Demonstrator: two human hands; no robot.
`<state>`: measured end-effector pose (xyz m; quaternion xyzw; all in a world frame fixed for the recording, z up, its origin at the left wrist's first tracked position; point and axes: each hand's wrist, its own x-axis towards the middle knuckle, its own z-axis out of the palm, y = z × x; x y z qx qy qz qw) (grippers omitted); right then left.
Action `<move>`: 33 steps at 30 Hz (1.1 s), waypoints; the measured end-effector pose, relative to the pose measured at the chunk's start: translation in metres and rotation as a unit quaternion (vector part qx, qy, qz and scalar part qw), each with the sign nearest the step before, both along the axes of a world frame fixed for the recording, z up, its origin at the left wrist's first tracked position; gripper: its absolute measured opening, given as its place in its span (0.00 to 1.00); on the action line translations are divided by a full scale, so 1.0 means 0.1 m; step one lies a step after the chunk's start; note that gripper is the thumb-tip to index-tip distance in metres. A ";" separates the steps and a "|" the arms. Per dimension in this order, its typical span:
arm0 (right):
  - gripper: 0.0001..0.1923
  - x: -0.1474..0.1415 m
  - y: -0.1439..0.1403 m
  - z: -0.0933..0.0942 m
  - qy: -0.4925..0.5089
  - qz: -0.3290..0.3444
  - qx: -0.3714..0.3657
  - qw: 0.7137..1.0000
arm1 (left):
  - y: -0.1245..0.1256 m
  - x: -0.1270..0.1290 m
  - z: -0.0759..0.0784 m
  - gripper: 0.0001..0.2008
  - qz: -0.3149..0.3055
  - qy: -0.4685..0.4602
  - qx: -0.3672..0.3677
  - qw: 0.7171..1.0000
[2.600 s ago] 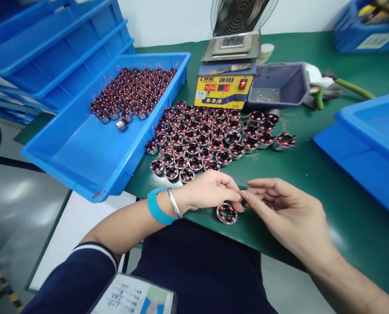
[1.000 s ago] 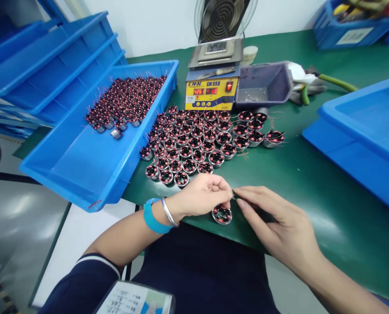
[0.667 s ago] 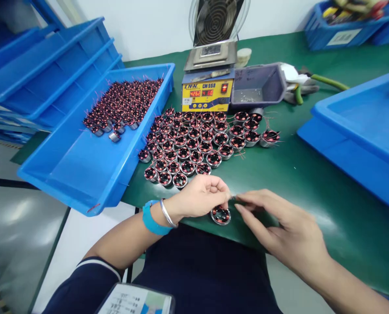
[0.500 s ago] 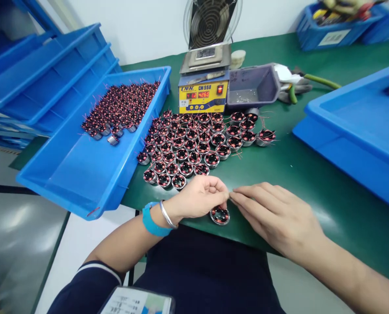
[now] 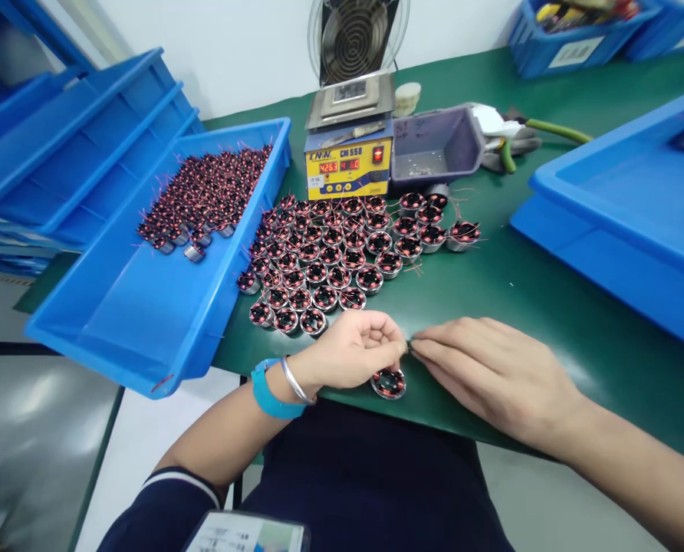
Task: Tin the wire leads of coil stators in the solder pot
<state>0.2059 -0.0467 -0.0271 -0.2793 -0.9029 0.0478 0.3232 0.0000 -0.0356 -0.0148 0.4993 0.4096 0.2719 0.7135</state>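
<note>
Close to the table's front edge lies one motor stator (image 5: 389,385), a silvery ring with copper coils and black inside. Just above it, my left hand (image 5: 360,349) is closed in a pinch of thumb and forefinger. My right hand (image 5: 494,376) comes from the right, its fingers pressed together and the tips almost meeting my left fingertips. Whatever sits between the fingertips is too small to make out. Beyond my hands, several more stators (image 5: 338,277) stand in rows on the green table, thin copper-coloured wires sticking out of them.
On the left a blue tray (image 5: 117,303) holds a heap of stators. A yellow-fronted CM 558 heating unit (image 5: 349,169) with a red display stands behind the rows, beside a purple bin (image 5: 434,149). Cutters (image 5: 557,130) and a large blue tray (image 5: 635,180) are at right.
The whole view has shifted slightly. My fingertips have drawn a little apart, still pinched, and a small dark gap shows between them. The stator stays below my left hand.
</note>
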 end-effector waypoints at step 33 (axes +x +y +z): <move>0.14 0.03 -0.03 -0.01 -0.021 0.016 0.038 0.999 | -0.03 0.00 -0.01 0.08 -0.030 0.005 -0.005 1.000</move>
